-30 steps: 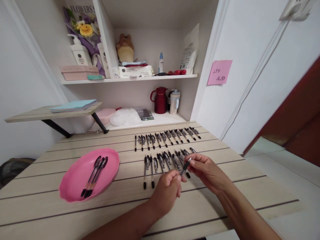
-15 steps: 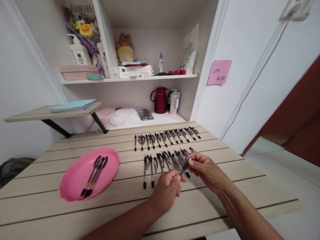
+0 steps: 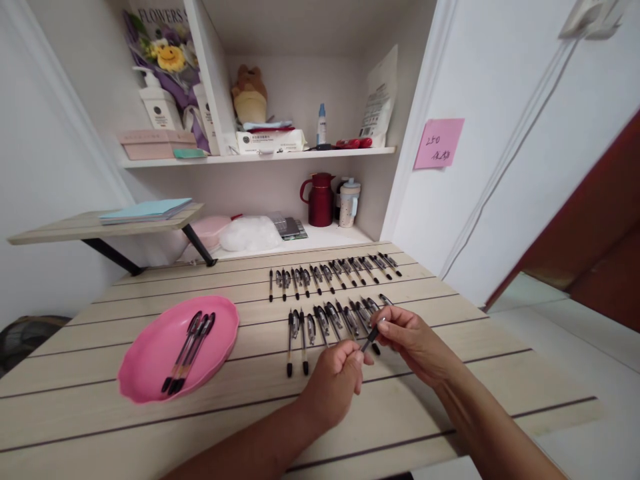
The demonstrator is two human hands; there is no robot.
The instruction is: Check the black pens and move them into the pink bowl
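A pen (image 3: 370, 339) with a dark grip is held between both hands above the table. My left hand (image 3: 336, 377) is closed around its lower part, hiding most of the barrel. The thumb and fingers of my right hand (image 3: 407, 340) pinch its upper end, where a small light tip shows. Just beyond my hands lies a near row of uncapped pens (image 3: 303, 343) with their loose black caps (image 3: 311, 328) between them. Behind it runs a far row of pens and caps (image 3: 320, 280). My right hand covers part of the near row's right end.
A pink scalloped dish (image 3: 137, 353) on the left holds several capped pens (image 3: 190, 353). The slatted wooden table (image 3: 240, 427) meets a shelf unit at the back, with a red jug (image 3: 321, 200) and a pale cup (image 3: 349, 203). A small raised shelf (image 3: 75, 227) stands back left.
Almost nothing differs. The pen between my hands has shifted very slightly, and both hands keep their grip in the same place.
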